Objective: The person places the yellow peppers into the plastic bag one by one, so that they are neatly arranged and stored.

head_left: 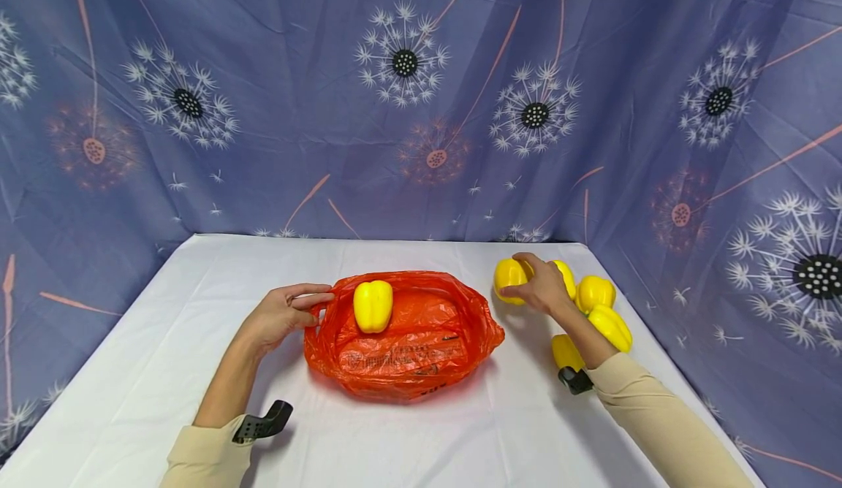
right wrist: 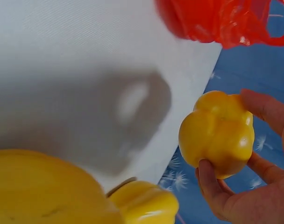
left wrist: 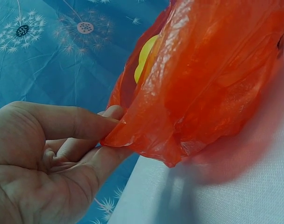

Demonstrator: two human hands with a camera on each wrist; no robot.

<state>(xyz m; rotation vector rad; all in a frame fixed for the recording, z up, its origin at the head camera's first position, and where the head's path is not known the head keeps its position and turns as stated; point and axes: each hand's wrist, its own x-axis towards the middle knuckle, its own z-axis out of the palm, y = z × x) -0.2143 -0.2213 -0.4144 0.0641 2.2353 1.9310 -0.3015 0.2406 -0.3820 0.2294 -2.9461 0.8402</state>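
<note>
The right hand [head_left: 541,283] partly hides one yellow bell pepper [head_left: 566,277] behind it; print [head_left: 397,357] on the red plastic bag [head_left: 421,316] seems too small to read.

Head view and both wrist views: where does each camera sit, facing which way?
Head: on the head, facing forward and down at a red plastic bag; left hand, right hand and beige sleeves show.
Left wrist: worn there, facing the left hand pinching the bag; only that hand shows.
Right wrist: worn there, facing the right hand holding a yellow bell pepper; only that hand shows.
Both wrist views share the bag and blue dandelion-patterned cloth.
</note>
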